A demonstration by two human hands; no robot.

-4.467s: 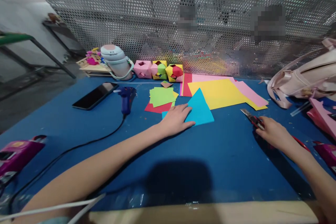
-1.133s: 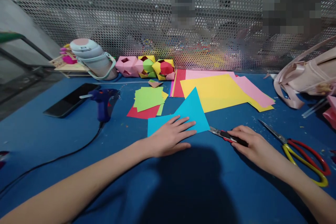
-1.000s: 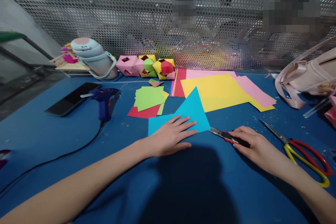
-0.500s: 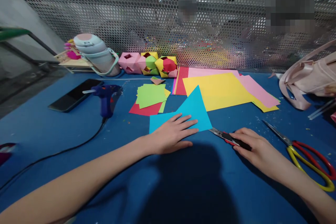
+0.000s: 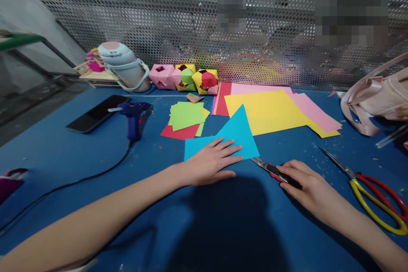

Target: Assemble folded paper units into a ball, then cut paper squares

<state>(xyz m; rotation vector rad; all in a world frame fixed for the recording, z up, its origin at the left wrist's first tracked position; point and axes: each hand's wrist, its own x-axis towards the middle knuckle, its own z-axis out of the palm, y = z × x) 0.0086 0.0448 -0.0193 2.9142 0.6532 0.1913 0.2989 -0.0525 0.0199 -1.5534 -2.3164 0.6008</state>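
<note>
A folded sheet of bright blue paper [image 5: 239, 129] lies on the blue table, one pointed corner standing out toward the back. My left hand [image 5: 214, 161] rests flat on it with fingers spread. In my right hand [image 5: 304, 180] is a utility knife [image 5: 270, 170] with a black and red handle. Its blade points left and meets the paper's lower edge near the right corner; the very tip seems hidden under the paper. To the right of that hand lie scissors [image 5: 353, 175] with one red and one yellow handle.
Behind the blue sheet are yellow paper [image 5: 267, 112], pink sheets and green squares [image 5: 186, 114]. Leftward are a corded glue gun [image 5: 133, 121], a phone [image 5: 97, 114] and a bottle [image 5: 126, 70]. Folded paper shapes [image 5: 162, 77] stand by the perforated metal screen [image 5: 191, 21]. A bag [image 5: 382, 97] sits right.
The knife has slid a little left along the blue paper's lower edge. My left hand stays put on the sheet. The whole view has shifted slightly.
</note>
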